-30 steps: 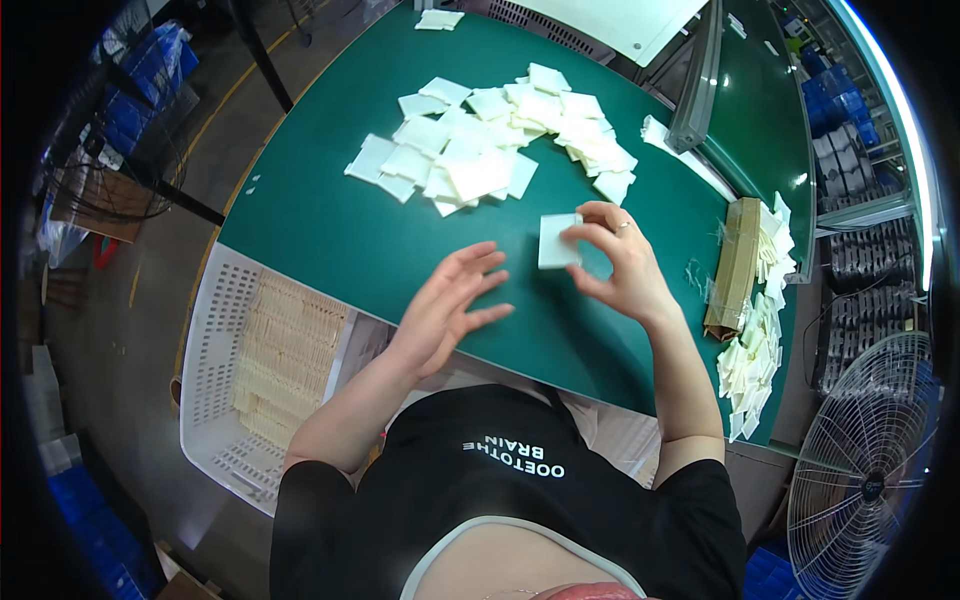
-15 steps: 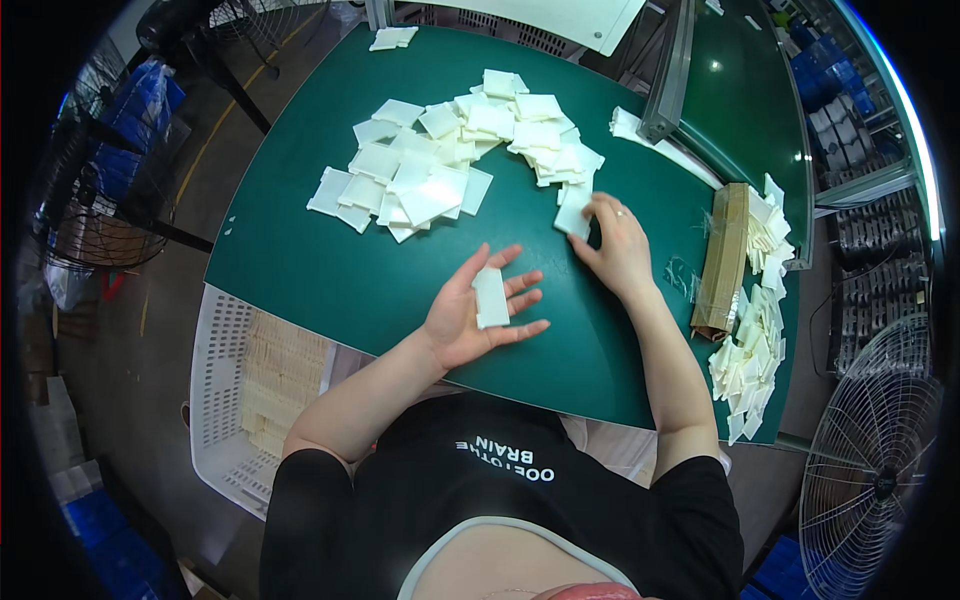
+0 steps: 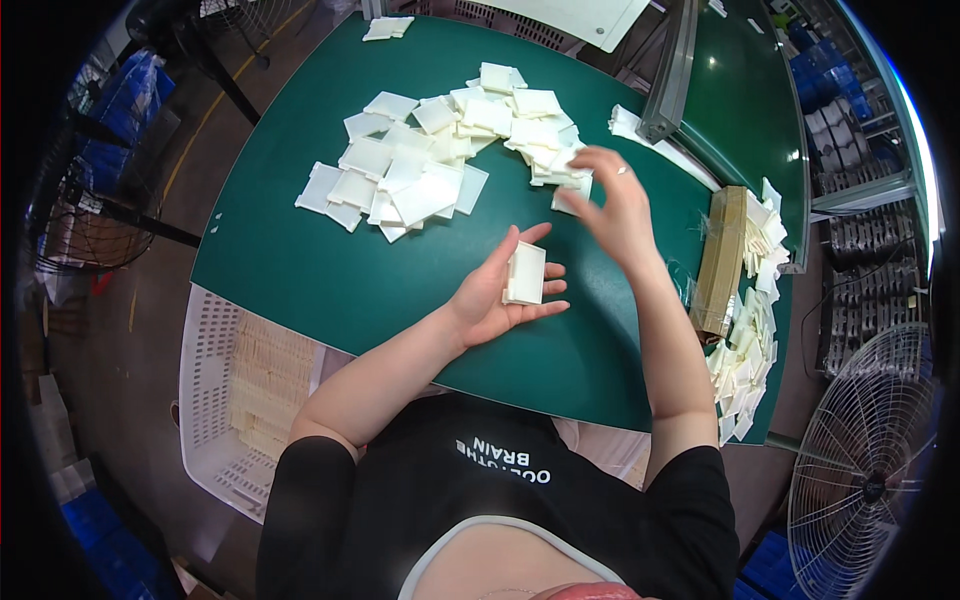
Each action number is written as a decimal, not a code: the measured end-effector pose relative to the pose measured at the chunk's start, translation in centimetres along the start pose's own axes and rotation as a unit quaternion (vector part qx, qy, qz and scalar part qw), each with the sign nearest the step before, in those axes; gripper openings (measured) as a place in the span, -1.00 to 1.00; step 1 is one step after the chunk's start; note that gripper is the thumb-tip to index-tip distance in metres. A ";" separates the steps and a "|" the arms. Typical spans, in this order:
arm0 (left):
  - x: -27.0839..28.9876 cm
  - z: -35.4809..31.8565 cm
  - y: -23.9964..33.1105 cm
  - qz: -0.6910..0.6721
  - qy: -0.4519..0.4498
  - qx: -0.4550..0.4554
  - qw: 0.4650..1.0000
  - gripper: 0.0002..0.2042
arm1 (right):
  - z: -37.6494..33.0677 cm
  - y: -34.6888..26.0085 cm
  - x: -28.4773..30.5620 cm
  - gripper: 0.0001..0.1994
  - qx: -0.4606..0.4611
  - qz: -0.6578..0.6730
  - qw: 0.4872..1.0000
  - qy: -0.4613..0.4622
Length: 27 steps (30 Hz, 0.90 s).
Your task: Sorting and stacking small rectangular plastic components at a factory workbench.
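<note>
Green table point(image 3: 300, 270) carries a pile of white tiles point(image 3: 450, 150) at twelve o'clock, the left hand point(image 3: 500, 290) cradling one white tile point(image 3: 525, 273) on flat fingers, the right hand point(image 3: 615, 205) spread wide over the pile's edge.

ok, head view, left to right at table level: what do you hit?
white slotted basket → left hand with a white plastic piece on its palm → right hand reaching to the white pile → brown cardboard box → loose white pieces at the table's right edge → wire fan guard.
</note>
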<state>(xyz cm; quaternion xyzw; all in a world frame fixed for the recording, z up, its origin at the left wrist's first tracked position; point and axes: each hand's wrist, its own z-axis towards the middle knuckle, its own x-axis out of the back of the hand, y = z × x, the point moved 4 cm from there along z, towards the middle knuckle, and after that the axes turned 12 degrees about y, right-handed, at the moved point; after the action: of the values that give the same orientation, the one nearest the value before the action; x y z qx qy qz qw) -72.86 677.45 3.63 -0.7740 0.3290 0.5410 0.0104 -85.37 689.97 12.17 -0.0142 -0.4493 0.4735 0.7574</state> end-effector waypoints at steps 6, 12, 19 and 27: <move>1.6 0.6 0.8 -0.032 -0.044 0.002 0.999 -0.54 | -0.6 3.5 -3.1 -0.64 -0.003 -0.105 0.986 -0.127; 1.4 0.2 0.7 -0.038 0.073 -0.087 0.993 -0.58 | -4.3 0.8 0.3 -0.61 -0.081 -0.063 0.991 -0.092; 0.8 0.1 1.1 -0.079 0.063 -0.119 0.988 -0.61 | -6.1 -0.1 1.6 -0.59 -0.160 -0.118 0.980 -0.011; -0.2 -1.4 1.2 -0.053 -0.005 -0.023 0.998 -0.55 | -6.1 -5.1 3.0 -0.65 -0.190 -0.059 0.980 -0.029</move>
<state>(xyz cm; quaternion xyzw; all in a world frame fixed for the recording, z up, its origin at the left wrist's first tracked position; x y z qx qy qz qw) -72.38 676.07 4.81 -0.7877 0.2749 0.5508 0.0229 -77.07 691.79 12.80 -0.1177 -0.5531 0.3344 0.7539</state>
